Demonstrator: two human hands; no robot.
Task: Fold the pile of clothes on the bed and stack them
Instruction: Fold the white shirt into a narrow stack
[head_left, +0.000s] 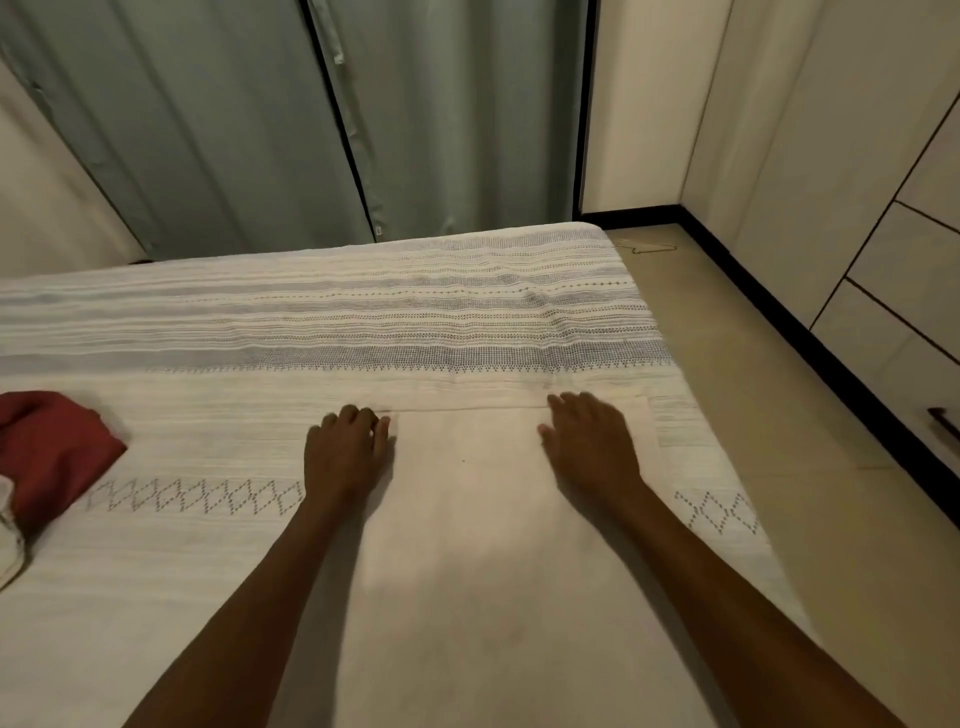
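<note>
Wide bed w/ white woven bedspread banded in grey stitching (322, 322) fills the view, far edge against pale green curtains (218, 130), tan tiled floor (831, 493) down the right side by cream cabinet fronts (883, 208). On the bed, dead centre: large plain cream cloth garment (467, 545), laid flat, long axis running straight away from the person toward the curtains, its far hem a straight line across, just short of the grey band. Both arms reach fwd along that axis, one per side. Left hand (347, 447) sits at the far-left corner of the cream piece, fingers curled down at the hem; looks like it pinches the edge, tho the grip itself is hidden under the knuckles. Right hand (589, 441) lies flatter near the far-right corner, fingers spread a bit and pressing the cloth, nothing visibly gripped. So both hands are at the far end, abt level w/ each other, the garment's length lying between them and the body; my read is the next fold pulls that far hem back toward the person, or takes a side across, and the left hand is the better set to lift. Off at the left edge, well apart from both hands: crumpled dark red fabric garment (57, 447), nearer the left arm, w/ a bit of white cloth (10, 545) under it, not yet folded.
</note>
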